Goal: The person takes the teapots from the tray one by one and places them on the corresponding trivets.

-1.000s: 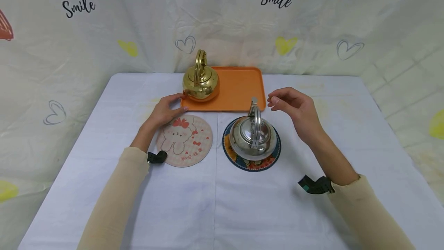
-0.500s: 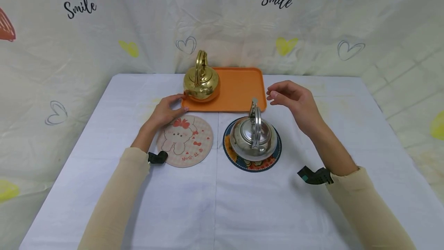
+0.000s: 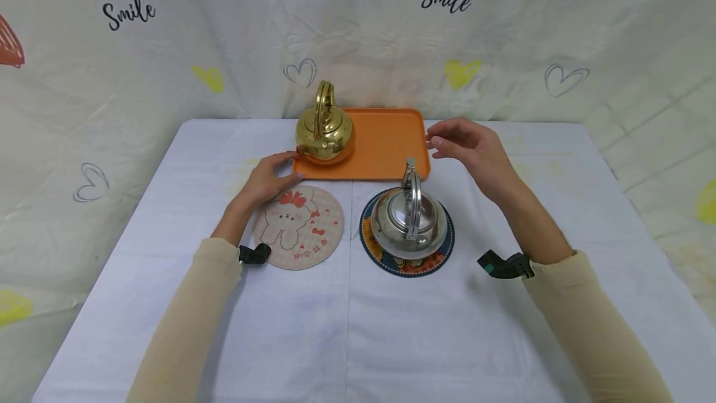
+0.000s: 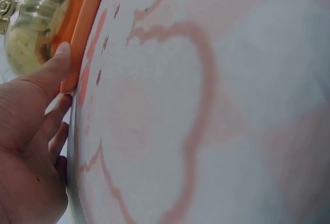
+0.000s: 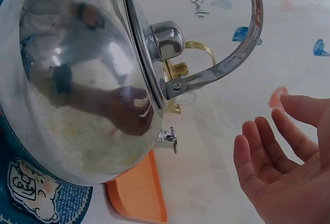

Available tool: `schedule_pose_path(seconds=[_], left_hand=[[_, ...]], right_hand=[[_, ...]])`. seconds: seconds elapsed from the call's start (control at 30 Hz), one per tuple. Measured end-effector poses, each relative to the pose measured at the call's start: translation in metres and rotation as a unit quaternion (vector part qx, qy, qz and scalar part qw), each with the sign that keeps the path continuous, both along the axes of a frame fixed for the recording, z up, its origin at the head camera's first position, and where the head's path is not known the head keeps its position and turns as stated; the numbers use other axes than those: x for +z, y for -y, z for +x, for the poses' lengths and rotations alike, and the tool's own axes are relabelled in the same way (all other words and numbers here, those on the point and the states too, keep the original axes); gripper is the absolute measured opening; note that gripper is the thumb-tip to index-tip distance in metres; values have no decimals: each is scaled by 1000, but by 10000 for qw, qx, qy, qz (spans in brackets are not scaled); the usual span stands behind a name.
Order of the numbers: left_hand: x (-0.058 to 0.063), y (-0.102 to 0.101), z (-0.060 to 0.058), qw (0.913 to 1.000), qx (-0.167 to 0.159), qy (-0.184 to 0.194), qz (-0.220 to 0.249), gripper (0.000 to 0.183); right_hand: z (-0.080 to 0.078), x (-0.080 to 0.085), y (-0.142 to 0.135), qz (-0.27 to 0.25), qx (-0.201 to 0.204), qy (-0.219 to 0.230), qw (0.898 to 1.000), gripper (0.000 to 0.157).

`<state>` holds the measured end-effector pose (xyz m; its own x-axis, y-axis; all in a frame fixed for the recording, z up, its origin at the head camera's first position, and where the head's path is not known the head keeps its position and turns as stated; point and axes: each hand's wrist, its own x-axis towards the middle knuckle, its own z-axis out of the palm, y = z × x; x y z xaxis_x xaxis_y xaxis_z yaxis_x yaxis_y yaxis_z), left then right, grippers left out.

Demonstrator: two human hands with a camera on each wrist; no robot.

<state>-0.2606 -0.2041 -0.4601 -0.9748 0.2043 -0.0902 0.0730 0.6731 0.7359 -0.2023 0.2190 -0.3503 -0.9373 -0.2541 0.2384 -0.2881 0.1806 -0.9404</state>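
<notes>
With thumb and fingers, my left hand (image 3: pixel 268 179) holds the near left corner of an orange tray (image 3: pixel 386 142). In the left wrist view, the thumb (image 4: pixel 63 54) lies against the tray rim (image 4: pixel 82 38). A gold kettle (image 3: pixel 324 132) stands upright on the tray's left side. My right hand (image 3: pixel 467 148) hovers at the tray's right edge, fingers loosely bent and holding nothing. In front of it, a silver kettle (image 3: pixel 408 219) with its handle up stands on a dark patterned round mat (image 3: pixel 366 244). The right wrist view shows this kettle (image 5: pixel 87 85) close up, apart from the hand (image 5: pixel 289 157).
A pale pink round mat (image 3: pixel 299 229) with a rabbit drawing lies just in front of the tray, below my left hand. White cloth (image 3: pixel 279 341) covers the table. Behind the table hangs a patterned curtain (image 3: pixel 380 36).
My right hand has moved away from me, towards the back of the table, and slightly left to the tray's right edge. The left hand, tray and both kettles have stayed in place.
</notes>
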Motion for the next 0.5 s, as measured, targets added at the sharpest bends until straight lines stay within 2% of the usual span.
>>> schedule_pose_path(seconds=[0.23, 0.5], left_hand=[[0, -1, -2, 10000, 16, 10, 49, 54], [-3, 1, -1, 10000, -8, -67, -22, 57]], right_hand=[[-11, 4, 0, -99, 109, 57, 9999, 23], [-17, 2, 0, -181, 121, 110, 9997, 22]])
